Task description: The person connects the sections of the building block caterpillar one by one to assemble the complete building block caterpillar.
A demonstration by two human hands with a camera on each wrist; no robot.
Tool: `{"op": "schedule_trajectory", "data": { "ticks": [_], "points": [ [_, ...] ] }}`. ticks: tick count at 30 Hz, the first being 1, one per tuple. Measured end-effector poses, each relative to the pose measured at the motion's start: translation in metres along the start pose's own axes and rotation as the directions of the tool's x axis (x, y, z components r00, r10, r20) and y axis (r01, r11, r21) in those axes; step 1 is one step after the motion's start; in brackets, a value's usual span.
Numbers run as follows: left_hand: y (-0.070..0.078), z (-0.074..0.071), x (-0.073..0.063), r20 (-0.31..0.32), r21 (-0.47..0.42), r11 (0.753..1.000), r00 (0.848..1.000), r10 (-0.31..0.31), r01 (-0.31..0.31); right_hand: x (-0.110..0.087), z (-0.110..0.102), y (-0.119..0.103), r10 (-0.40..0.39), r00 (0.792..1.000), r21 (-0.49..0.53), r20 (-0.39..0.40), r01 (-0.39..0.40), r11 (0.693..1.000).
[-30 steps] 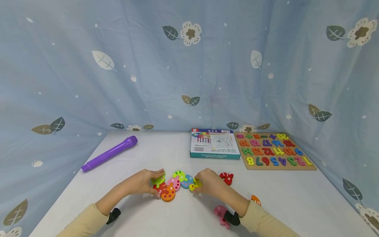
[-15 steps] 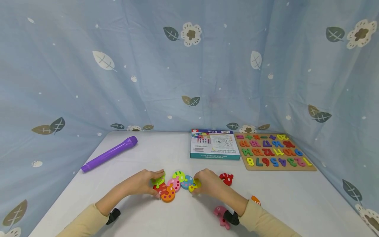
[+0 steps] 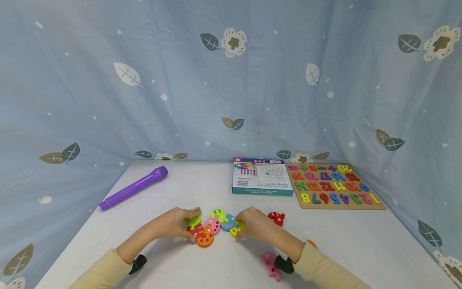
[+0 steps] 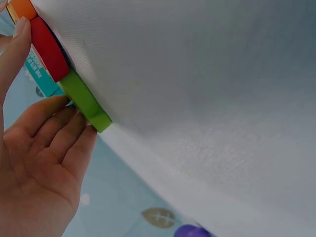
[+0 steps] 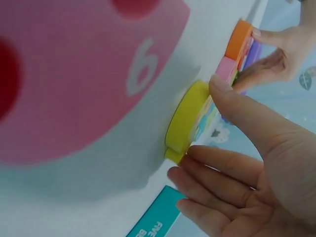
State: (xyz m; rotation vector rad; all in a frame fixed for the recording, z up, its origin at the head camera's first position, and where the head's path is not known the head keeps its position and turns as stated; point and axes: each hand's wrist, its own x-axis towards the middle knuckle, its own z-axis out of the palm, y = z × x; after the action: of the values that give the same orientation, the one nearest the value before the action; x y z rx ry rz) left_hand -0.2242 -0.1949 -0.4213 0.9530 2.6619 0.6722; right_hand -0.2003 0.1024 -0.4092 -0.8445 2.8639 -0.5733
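A curved chain of numbered caterpillar puzzle pieces lies on the white table. My left hand (image 3: 177, 223) grips its left end, fingers at the green face piece (image 3: 194, 219) and thumb by the red 2 piece (image 3: 195, 231). The orange 3 (image 3: 205, 237), pink 4 (image 3: 212, 225), green 5 (image 3: 218, 215) and blue 6 (image 3: 228, 222) pieces follow in the chain. Beside the blue piece, my right hand (image 3: 252, 223) pinches a yellow puzzle piece (image 5: 186, 118) between thumb and fingers. That hand hides part of the yellow piece in the head view.
Loose puzzle pieces lie around my right arm: a red 8 (image 3: 276, 218), a pink 9 (image 3: 270, 265) and a mostly hidden orange one (image 3: 312, 243). Farther back are a boxed set (image 3: 262, 176) and a number board (image 3: 332, 186). A purple microphone-shaped tube (image 3: 133, 188) lies left.
The yellow piece has come down from a tilt and lies flatter against the blue piece, my right hand still pinching it. My left hand has stayed in place.
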Motion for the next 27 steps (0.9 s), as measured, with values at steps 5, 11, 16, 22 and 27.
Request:
{"op": "schedule_trajectory", "data": {
  "ticks": [5, 11, 16, 22, 27],
  "points": [
    [-0.001, 0.001, -0.001, -0.004, -0.011, 1.000, 1.000, 0.006, -0.006, -0.005, -0.008, 0.008, -0.004, 1.000, 0.045, 0.030, 0.003, 0.999],
    [-0.002, 0.001, -0.002, -0.005, -0.024, 1.000, 1.000, 0.010, -0.010, -0.016, -0.018, 0.021, -0.029, 0.998, 0.129, 0.048, 0.022, 0.991],
    [-0.001, 0.002, -0.003, -0.009, -0.027, 1.000, 1.000, 0.006, -0.006, -0.025, -0.019, 0.030, -0.030, 0.999, 0.132, 0.016, 0.027, 0.991],
    [0.000, 0.003, -0.004, -0.004, -0.035, 0.999, 1.000, -0.002, 0.002, -0.036, -0.019, 0.042, -0.001, 1.000, 0.157, 0.002, 0.001, 0.988],
    [0.000, 0.002, -0.003, -0.006, -0.022, 1.000, 1.000, -0.005, 0.005, -0.046, -0.027, 0.055, 0.030, 0.999, 0.186, -0.035, -0.023, 0.982]
  ]
}}
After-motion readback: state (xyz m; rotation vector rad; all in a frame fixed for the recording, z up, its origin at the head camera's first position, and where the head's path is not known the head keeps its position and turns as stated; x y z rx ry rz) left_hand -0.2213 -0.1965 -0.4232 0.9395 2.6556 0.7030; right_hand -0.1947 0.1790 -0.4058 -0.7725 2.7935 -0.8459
